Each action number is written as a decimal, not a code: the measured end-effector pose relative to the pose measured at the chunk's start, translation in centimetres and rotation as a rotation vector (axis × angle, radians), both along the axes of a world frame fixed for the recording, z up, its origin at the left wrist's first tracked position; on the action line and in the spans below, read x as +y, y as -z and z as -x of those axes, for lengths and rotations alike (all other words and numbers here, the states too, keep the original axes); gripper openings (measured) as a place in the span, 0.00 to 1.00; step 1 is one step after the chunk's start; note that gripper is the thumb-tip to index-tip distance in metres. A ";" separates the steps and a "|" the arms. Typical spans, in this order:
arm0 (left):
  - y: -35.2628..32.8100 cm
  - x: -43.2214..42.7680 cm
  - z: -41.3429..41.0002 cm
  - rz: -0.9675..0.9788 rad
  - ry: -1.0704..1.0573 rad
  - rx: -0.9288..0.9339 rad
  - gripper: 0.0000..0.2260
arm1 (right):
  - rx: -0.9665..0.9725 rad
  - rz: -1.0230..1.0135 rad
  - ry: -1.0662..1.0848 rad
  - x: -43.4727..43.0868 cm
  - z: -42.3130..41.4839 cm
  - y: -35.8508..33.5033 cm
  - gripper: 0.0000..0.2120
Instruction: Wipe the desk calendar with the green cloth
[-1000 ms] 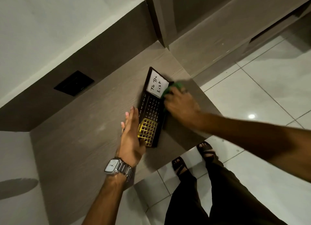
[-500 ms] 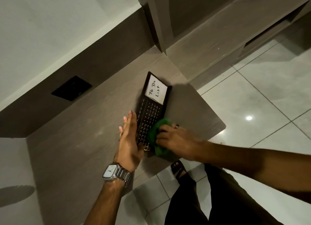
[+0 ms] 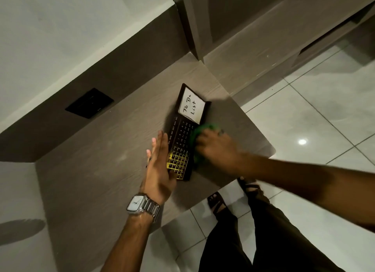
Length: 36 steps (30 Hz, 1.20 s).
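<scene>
While the desk calendar (image 3: 183, 141) lies flat on the bench (image 3: 97, 170) near its front edge, left hand (image 3: 159, 170), fingers straight & together, braces its left side. Right hand (image 3: 218, 147), blurred, presses the green cloth (image 3: 199, 133) onto its right edge, fingers closed on the cloth.

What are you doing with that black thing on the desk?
A person is cleaning a black desk calendar that lies flat on a wooden desk. The left hand presses flat against its side to steady it. The right hand holds a bunched green cloth and rubs it on the calendar's other side, about halfway along. A white card reading "To Do List" sits at the far end, uncovered.
</scene>
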<state>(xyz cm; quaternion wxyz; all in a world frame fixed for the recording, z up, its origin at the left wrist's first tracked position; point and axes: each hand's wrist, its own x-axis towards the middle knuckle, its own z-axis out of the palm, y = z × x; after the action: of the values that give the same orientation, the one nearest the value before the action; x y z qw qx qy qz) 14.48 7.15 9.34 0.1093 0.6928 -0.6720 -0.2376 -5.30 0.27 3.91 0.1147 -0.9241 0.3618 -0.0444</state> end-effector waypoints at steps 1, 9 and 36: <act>-0.1 -0.1 0.1 0.005 -0.003 0.006 0.53 | 0.022 0.047 0.134 -2.6 0.3 -0.6 0.15; -0.1 0.1 -0.1 0.004 -0.013 0.003 0.51 | 0.147 -0.086 -0.104 4.7 -3.3 -1.0 0.15; 0.1 0.4 0.1 -0.007 -0.061 0.084 0.53 | -0.722 -0.539 0.563 1.9 1.1 -3.5 0.26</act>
<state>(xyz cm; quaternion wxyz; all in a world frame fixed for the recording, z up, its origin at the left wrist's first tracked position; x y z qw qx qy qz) 14.34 7.51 9.22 0.1420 0.7027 -0.6446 -0.2656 -6.43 2.13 7.43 0.4490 -0.6549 0.5320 -0.2941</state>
